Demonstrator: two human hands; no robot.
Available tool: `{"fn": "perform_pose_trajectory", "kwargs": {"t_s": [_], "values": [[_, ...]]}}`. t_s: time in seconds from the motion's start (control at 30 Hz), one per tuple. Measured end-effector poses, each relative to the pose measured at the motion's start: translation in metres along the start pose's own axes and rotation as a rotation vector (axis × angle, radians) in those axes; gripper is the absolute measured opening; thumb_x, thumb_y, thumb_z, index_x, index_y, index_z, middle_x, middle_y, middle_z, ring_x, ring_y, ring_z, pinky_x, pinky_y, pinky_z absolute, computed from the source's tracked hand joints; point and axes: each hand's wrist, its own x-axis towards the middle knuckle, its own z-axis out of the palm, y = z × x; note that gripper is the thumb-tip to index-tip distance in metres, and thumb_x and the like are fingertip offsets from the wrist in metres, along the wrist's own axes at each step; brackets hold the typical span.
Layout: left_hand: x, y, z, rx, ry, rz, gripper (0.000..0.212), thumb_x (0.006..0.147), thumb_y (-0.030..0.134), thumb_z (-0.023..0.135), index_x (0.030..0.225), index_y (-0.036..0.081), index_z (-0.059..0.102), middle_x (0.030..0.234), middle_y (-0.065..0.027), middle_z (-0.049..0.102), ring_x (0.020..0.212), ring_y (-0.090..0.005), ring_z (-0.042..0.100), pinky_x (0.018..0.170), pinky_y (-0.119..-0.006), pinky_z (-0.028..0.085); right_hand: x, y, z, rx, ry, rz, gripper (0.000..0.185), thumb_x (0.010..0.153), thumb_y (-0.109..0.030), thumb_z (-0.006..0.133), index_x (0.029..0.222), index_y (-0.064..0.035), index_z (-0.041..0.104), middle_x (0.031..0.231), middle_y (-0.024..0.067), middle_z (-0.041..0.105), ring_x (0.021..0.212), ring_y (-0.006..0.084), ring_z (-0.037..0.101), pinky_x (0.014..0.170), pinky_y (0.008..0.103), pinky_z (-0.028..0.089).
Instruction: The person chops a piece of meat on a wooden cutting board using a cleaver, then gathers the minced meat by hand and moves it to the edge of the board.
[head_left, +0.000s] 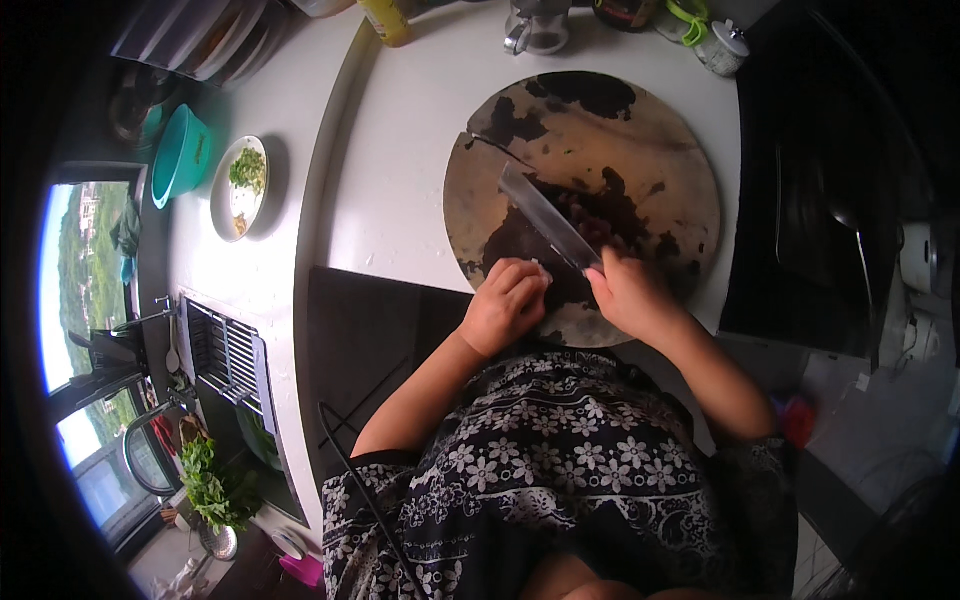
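A round wooden chopping board (480, 195) with dark patches and a split at its upper left lies on the white counter. My right hand (630, 292) grips a cleaver (551, 217) by its handle, the broad blade slanting to the upper left over the board. Dark reddish pieces, perhaps meat, (592, 225) lie just right of the blade. At the board's near edge, my left hand (514, 296) is curled around a small pale piece (544, 274), of which only a bit shows; what it is, I cannot tell.
A plate of chopped greens (247, 172) and a teal basin (180, 157) stand on the left counter, above a sink with a black rack (225, 356) and leafy greens (214, 484). A glass pitcher (540, 30) and jars (724, 49) line the back. A black cooktop (810, 187) lies right.
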Motion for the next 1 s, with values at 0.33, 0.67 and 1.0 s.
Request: {"fn": "perform_pose_trajectory", "kwargs": {"t_s": [0.33, 0.67, 1.0], "values": [[-0.007, -0.001, 0.001, -0.019, -0.027, 0.000, 0.031, 0.059, -0.003, 0.068, 0.088, 0.003, 0.059, 0.096, -0.0113, 0.058, 0.091, -0.0310, 0.056, 0.079, -0.038, 0.047, 0.015, 0.001, 0.009, 0.003, -0.038, 0.005, 0.021, 0.085, -0.021, 0.059, 0.080, -0.0021, 0.053, 0.067, 0.0225, 0.060, 0.067, 0.0416, 0.061, 0.060, 0.0478, 0.049], [0.000, -0.001, -0.004, -0.050, -0.114, 0.025, 0.030, 0.061, -0.003, 0.067, 0.089, 0.003, 0.058, 0.097, -0.0117, 0.056, 0.091, -0.0315, 0.055, 0.079, -0.039, 0.047, 0.025, -0.020, 0.029, -0.134, -0.141, 0.039, 0.023, 0.085, -0.024, 0.059, 0.083, -0.0012, 0.054, 0.069, 0.0195, 0.062, 0.066, 0.0380, 0.063, 0.061, 0.0482, 0.049], [0.005, 0.009, 0.009, -0.289, 0.092, -0.419, 0.031, 0.067, -0.011, 0.063, 0.094, 0.004, 0.059, 0.098, -0.0119, 0.057, 0.091, -0.0290, 0.057, 0.077, -0.035, 0.049, -0.002, 0.013, -0.006, 0.228, -0.077, 0.149, 0.022, 0.087, -0.016, 0.059, 0.080, 0.0029, 0.050, 0.069, 0.0203, 0.062, 0.062, 0.0337, 0.062, 0.057, 0.0408, 0.047]]}}
